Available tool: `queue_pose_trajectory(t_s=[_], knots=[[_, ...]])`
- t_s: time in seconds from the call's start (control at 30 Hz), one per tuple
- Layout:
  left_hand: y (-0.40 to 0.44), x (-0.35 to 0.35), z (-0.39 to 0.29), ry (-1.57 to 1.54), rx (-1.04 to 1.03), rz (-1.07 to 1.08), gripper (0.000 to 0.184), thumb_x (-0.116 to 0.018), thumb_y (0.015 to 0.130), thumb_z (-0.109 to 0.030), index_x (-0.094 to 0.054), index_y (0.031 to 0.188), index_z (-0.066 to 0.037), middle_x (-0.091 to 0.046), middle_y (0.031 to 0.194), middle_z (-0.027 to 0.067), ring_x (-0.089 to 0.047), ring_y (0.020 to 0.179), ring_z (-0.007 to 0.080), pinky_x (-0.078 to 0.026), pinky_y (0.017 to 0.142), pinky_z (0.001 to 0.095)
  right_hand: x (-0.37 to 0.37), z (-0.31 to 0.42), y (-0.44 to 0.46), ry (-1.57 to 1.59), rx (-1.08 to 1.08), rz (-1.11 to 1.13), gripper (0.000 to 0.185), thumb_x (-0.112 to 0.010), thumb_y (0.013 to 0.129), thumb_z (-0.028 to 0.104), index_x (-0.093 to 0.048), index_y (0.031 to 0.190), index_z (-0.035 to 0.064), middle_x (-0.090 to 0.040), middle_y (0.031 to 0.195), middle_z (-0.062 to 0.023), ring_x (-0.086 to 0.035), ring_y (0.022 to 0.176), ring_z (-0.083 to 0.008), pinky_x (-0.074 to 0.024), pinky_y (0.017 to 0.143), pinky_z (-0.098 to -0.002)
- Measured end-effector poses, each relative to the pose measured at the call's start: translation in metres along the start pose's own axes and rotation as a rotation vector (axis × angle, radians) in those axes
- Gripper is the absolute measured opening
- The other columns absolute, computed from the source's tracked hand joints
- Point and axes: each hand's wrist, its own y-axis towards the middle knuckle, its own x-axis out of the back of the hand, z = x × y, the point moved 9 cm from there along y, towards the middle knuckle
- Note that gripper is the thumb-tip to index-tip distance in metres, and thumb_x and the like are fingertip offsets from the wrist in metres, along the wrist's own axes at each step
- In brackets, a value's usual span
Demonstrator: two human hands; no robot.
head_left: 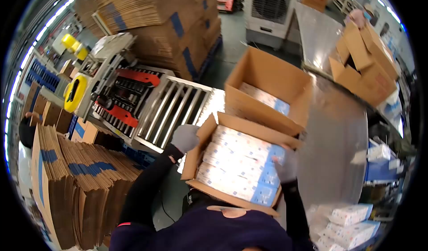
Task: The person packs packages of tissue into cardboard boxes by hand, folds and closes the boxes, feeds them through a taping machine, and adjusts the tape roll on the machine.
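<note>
In front of my body an open cardboard box [191,164] is packed with rows of small white cartons [234,157] with blue ends, its flaps folded outward. At its upper left corner, my left hand [185,138], in a grey glove, is closed on the flap. My right hand [287,164], also gloved, grips the box's right side, its thumb over the cartons' blue ends. Just beyond stands a second open cardboard box [267,83], with a few similar cartons [264,97] at its bottom.
On the left are a roller conveyor [171,106] with a red-and-black sealing machine [127,97] and stacked flat cardboard [84,184]. A metal table [332,148] runs along the right, with wrapped carton packs [350,226] near me. Farther off are an air cooler [269,12] and another person [359,16].
</note>
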Motion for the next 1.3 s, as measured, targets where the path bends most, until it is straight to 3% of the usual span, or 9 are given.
queue_pose_trajectory(t_s=[0.1, 0.23, 0.33, 0.47, 0.57, 0.63, 0.7, 0.93, 1.3], knots=[[0.017, 0.044, 0.043, -0.061, 0.005, -0.015, 0.009, -0.063, 0.073, -0.013, -0.069, 0.077, -0.007, -0.066, 0.075, 0.0163, -0.064, 0.074, 0.0373, -0.052, 0.069, 0.0471, -0.020, -0.033, -0.073, -0.353, -0.257, -0.429, 0.057, -0.063, 0.092, 0.036, -0.047, 0.129, -0.0049, -0.063, 0.112, -0.0180, -0.061, 0.102, -0.0297, -0.0473, 0.088, -0.0370], [0.038, 0.098, 0.131, 0.031, -0.086, -0.138, 0.011, -0.064, 0.075, -0.016, -0.071, 0.078, -0.007, -0.068, 0.075, 0.0163, -0.066, 0.075, 0.0366, -0.052, 0.067, 0.0463, -0.144, -0.072, -0.129, 0.091, -0.904, 0.011, 0.057, -0.067, 0.089, 0.032, -0.049, 0.130, -0.0029, -0.063, 0.116, -0.0181, -0.063, 0.103, -0.0261, -0.0490, 0.088, -0.0364], [0.056, 0.098, 0.181, 0.287, -0.046, -0.006, 0.016, -0.062, 0.081, -0.020, -0.072, 0.077, -0.009, -0.069, 0.072, 0.0136, -0.069, 0.074, 0.0323, -0.053, 0.063, 0.0464, -0.109, 0.132, -0.016, 0.469, -0.516, -0.157, 0.066, -0.072, 0.084, 0.029, -0.045, 0.134, -0.0034, -0.061, 0.119, -0.0177, -0.063, 0.104, -0.0306, -0.0501, 0.089, -0.0389], [0.065, -0.010, 0.214, 0.416, -0.052, 0.251, 0.028, -0.056, 0.088, -0.029, -0.074, 0.085, -0.008, -0.072, 0.086, 0.0154, -0.071, 0.073, 0.0319, -0.054, 0.059, 0.0411, -0.245, 0.331, 0.052, 0.158, 0.282, 0.806, 0.098, -0.073, 0.075, 0.059, -0.037, 0.136, -0.0087, -0.038, 0.137, -0.0316, -0.036, 0.130, -0.0421, -0.0329, 0.108, -0.0470], [0.066, 0.015, 0.179, 0.215, -0.117, 0.330, 0.049, -0.049, 0.094, -0.046, -0.071, 0.100, -0.003, -0.070, 0.087, 0.0163, -0.070, 0.084, 0.0325, -0.053, 0.070, 0.0464, -0.303, 0.295, 0.089, -0.085, 0.024, 1.296, 0.108, -0.073, 0.064, 0.071, -0.045, 0.130, -0.0096, -0.033, 0.140, -0.0349, -0.032, 0.131, -0.0498, -0.0324, 0.108, -0.0532], [0.090, 0.078, 0.157, 0.076, -0.083, 0.159, 0.052, -0.051, 0.091, -0.048, -0.069, 0.105, -0.002, -0.070, 0.086, 0.0171, -0.069, 0.081, 0.0320, -0.052, 0.069, 0.0483, -0.289, 0.249, 0.121, -0.377, -0.052, 0.883, 0.107, -0.074, 0.065, 0.066, -0.040, 0.134, -0.0089, -0.030, 0.144, -0.0341, -0.028, 0.135, -0.0490, -0.0294, 0.110, -0.0531], [0.098, 0.177, 0.130, 0.242, -0.354, -0.718, 0.050, -0.053, 0.088, -0.045, -0.067, 0.105, -0.001, -0.066, 0.095, 0.0221, -0.063, 0.096, 0.0342, -0.048, 0.083, 0.0465, -0.279, 0.229, 0.129, -0.503, -0.081, 0.483, 0.107, -0.076, 0.067, 0.059, -0.035, 0.139, -0.0079, -0.027, 0.147, -0.0333, -0.024, 0.139, -0.0482, -0.0270, 0.112, -0.0524], [0.004, 0.031, 0.286, 0.163, 0.443, -0.049, 0.078, -0.056, 0.085, -0.042, -0.039, 0.137, 0.014, -0.052, 0.106, 0.0211, -0.050, 0.101, 0.0355, -0.038, 0.085, 0.0503, -0.279, 0.159, 0.062, 0.514, -0.411, -0.323, 0.080, -0.057, 0.093, 0.030, -0.013, 0.153, -0.0004, -0.031, 0.150, -0.0222, -0.036, 0.136, -0.0299, -0.0306, 0.112, -0.0406], [0.134, 0.074, 0.365, 0.159, 0.071, -0.149, 0.075, -0.048, 0.089, -0.052, -0.044, 0.139, 0.004, -0.050, 0.128, 0.0216, -0.043, 0.124, 0.0338, -0.030, 0.101, 0.0546, -0.394, 0.254, 0.087, 0.264, -0.696, -0.359, 0.063, -0.045, 0.100, 0.024, -0.020, 0.151, -0.0023, -0.037, 0.147, -0.0210, -0.044, 0.128, -0.0304, -0.0316, 0.111, -0.0396]])
